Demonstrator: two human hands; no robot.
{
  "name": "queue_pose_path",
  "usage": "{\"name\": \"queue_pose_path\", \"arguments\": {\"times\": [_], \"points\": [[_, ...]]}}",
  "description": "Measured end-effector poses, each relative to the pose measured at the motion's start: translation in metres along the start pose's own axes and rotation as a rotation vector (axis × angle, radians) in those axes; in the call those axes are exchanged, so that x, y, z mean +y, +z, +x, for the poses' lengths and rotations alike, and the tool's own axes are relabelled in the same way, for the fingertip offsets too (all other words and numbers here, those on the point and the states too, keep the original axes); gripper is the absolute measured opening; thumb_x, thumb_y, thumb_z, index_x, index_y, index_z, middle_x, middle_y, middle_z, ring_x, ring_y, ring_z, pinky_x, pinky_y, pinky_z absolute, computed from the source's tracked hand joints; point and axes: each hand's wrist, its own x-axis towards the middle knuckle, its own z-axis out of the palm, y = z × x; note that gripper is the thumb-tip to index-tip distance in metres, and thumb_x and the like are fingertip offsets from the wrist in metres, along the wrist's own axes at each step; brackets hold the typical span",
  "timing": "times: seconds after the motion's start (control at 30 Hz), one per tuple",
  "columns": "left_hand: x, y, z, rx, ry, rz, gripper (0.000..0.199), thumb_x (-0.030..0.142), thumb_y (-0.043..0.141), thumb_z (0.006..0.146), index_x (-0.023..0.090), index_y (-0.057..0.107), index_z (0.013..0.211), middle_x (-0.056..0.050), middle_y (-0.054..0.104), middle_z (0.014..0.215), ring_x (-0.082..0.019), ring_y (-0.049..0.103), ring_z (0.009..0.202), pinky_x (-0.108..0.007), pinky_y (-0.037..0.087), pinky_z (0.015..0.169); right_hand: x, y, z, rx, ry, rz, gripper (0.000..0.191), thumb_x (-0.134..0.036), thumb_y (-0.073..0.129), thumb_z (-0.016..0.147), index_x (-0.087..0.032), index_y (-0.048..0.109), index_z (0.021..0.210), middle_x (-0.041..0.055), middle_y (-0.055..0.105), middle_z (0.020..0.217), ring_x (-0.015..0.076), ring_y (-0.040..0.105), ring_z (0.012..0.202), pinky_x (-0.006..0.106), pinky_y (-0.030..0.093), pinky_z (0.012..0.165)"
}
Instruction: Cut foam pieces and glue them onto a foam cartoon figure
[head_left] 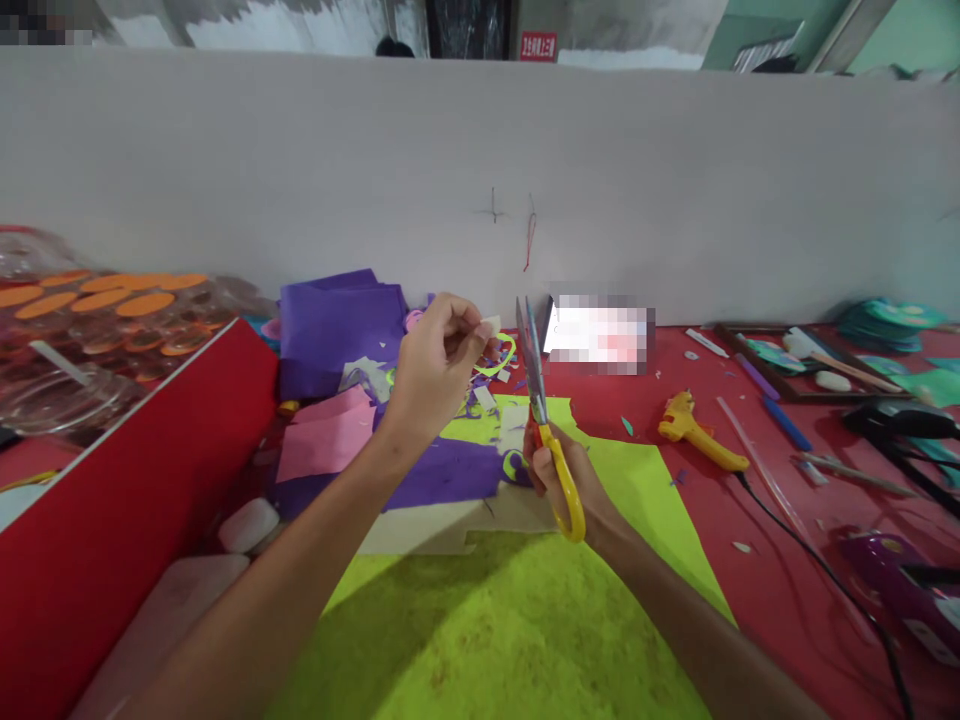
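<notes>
My left hand is raised over the scraps, thumb and fingers pinched on a small pale piece whose material I cannot make out. My right hand grips yellow-handled scissors, their blades pointing up and slightly apart, to the right of the pale piece. Below both hands lie small cut scraps, a purple sheet and a large yellow-green sheet. A thin yellow-green ring shows just behind my left fingertips.
Purple sheets and pink sheets lie left. A red board separates them from clear containers. Rightward are a lit screen, a yellow glue gun with a cord, a blue pen and a dark tray. A pale partition stands behind.
</notes>
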Motion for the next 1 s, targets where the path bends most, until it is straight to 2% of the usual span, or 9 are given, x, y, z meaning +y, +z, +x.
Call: {"name": "queue_pose_path", "arguments": {"times": [0.23,0.5,0.7,1.0], "points": [[-0.001,0.000,-0.001,0.043,0.057,0.102,0.009,0.027,0.065,0.097,0.020,0.062,0.093,0.000,0.063,0.084,-0.010,0.060,0.070,-0.022,0.050,0.065,-0.002,0.000,-0.001,-0.022,0.022,-0.036,0.067,-0.089,0.042,0.088,-0.023,0.050,0.084,-0.0038,0.046,0.066,0.0119,0.041,0.053,0.025,0.035,0.048],[0.007,0.004,-0.003,-0.003,-0.049,0.048,0.023,0.037,0.070,0.094,0.019,0.062,0.081,0.001,0.059,0.064,-0.010,0.056,0.054,-0.023,0.043,0.052,-0.007,0.001,-0.002,-0.043,0.040,-0.046,0.066,-0.090,0.046,0.086,-0.024,0.048,0.082,-0.0044,0.047,0.060,0.0126,0.042,0.052,0.024,0.034,0.047],[0.009,0.005,-0.006,-0.011,-0.011,0.112,0.029,0.037,0.066,0.096,0.020,0.058,0.073,0.002,0.053,0.060,-0.009,0.045,0.051,-0.025,0.033,0.048,-0.010,0.000,-0.003,-0.020,0.049,-0.050,0.067,-0.091,0.045,0.085,-0.024,0.049,0.082,-0.0044,0.047,0.060,0.0126,0.042,0.052,0.025,0.034,0.048],[0.005,0.011,-0.010,-0.057,-0.009,0.137,0.025,0.033,0.064,0.097,0.020,0.060,0.076,0.001,0.056,0.063,-0.011,0.050,0.055,-0.026,0.038,0.052,-0.013,0.000,-0.003,0.007,0.045,-0.067,0.069,-0.093,0.043,0.084,-0.024,0.049,0.081,-0.0042,0.047,0.059,0.0133,0.043,0.051,0.026,0.034,0.048]]}}
